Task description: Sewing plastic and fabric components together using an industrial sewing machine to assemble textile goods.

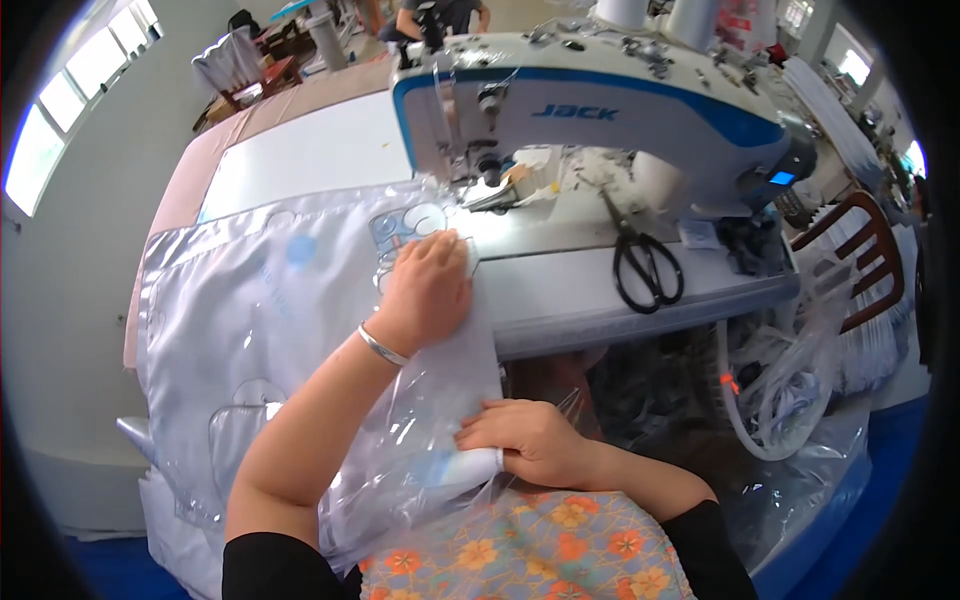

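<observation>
Your left hand (428,285) lies flat, palm down and fingers together, on the clear plastic sheet (270,300) with its white strip (470,350). It presses the sheet onto the bench (600,290) close to the front edge, just before the needle area of the sewing machine (600,120). The hand grips nothing — it only presses. On this wrist you wear a silver bangle (382,346).

Your right hand (530,440) is lower, below the front edge of the bench and near your body. Its fingers are curled, and they close on the lower end of the white strip, where the strip is folded or rolled together with the plastic. The strip runs from this hand up over the bench edge and under your left hand.

The clear plastic sheet covers the left part of the bench and hangs down over the front edge and the left edge, to your lap. It has pale blue printed shapes, but they are too faint to tell more.

The sewing machine is white and blue and stands along the back of the bench. A pair of black scissors (645,265) lies on the bench under the arm of the machine, toward the right side, well apart from both hands. A wooden chair (865,255) stands beyond the right edge of the bench.
</observation>
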`<action>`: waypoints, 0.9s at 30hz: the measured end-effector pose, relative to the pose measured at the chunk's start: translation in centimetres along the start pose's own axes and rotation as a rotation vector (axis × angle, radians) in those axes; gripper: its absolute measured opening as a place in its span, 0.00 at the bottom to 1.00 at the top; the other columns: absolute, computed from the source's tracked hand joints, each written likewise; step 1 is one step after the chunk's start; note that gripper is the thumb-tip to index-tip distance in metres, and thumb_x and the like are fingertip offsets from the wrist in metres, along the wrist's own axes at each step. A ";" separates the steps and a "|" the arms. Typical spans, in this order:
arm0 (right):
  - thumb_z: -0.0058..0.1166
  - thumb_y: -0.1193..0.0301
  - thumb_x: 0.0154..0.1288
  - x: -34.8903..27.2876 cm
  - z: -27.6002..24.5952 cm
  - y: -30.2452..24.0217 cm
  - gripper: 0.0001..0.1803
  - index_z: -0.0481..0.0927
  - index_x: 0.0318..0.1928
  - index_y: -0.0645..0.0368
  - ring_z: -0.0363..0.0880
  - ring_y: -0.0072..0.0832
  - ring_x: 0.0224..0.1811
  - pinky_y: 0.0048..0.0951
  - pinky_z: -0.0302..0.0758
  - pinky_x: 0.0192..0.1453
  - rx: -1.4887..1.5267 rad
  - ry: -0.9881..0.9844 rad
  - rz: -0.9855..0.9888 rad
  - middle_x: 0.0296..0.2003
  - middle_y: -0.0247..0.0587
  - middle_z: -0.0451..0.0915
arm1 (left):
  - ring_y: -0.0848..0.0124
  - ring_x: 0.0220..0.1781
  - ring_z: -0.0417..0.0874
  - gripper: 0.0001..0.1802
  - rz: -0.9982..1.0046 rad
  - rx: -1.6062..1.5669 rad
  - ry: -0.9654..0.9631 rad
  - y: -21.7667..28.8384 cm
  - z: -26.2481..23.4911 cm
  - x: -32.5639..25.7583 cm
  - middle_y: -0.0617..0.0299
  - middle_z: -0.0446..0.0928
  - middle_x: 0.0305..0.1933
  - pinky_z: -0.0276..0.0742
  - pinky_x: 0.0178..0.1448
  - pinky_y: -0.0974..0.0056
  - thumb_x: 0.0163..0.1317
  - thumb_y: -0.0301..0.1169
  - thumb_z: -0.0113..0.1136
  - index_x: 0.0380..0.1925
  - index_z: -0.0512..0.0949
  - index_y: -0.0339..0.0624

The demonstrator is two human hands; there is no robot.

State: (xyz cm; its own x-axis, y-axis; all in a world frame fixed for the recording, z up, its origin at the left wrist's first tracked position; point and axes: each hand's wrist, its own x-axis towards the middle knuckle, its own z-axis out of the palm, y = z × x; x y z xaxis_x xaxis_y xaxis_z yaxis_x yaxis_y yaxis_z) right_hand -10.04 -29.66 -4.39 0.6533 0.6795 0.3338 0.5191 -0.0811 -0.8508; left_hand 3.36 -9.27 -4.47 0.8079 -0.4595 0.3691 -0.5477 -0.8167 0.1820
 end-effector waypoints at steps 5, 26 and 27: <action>0.59 0.79 0.54 -0.1 0.1 0.2 0.17 0.85 0.47 0.57 0.83 0.37 0.55 0.45 0.74 0.68 -0.068 -0.043 -0.034 0.47 0.40 0.86 | 0.47 0.68 0.71 0.25 -0.035 -0.105 -0.041 1.5 -1.6 -0.8 0.40 0.72 0.64 0.64 0.73 0.51 0.59 0.27 0.59 0.57 0.73 0.28; 0.58 0.81 0.53 4.2 -1.9 3.2 0.18 0.86 0.46 0.57 0.83 0.43 0.57 0.47 0.72 0.68 -0.046 0.091 0.008 0.48 0.41 0.87 | 0.58 0.58 0.78 0.21 0.291 -0.049 -0.076 -4.1 -2.1 2.2 0.48 0.78 0.54 0.70 0.64 0.54 0.60 0.33 0.60 0.50 0.78 0.29; 0.58 0.81 0.53 4.3 -2.0 3.3 0.18 0.86 0.46 0.57 0.83 0.43 0.57 0.47 0.72 0.68 -0.044 0.090 0.010 0.48 0.41 0.87 | 0.58 0.58 0.78 0.21 0.289 -0.050 -0.078 -3.8 -2.4 2.1 0.48 0.78 0.54 0.70 0.64 0.54 0.60 0.33 0.60 0.50 0.78 0.29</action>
State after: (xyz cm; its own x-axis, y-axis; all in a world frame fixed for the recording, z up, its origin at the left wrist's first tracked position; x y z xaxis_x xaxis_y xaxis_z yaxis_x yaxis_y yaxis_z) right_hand -4.42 -28.43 -4.97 0.7043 0.6104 0.3625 0.5349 -0.1205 -0.8363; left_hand 6.65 -6.30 -2.24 0.6303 -0.6972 0.3416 -0.7657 -0.6308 0.1255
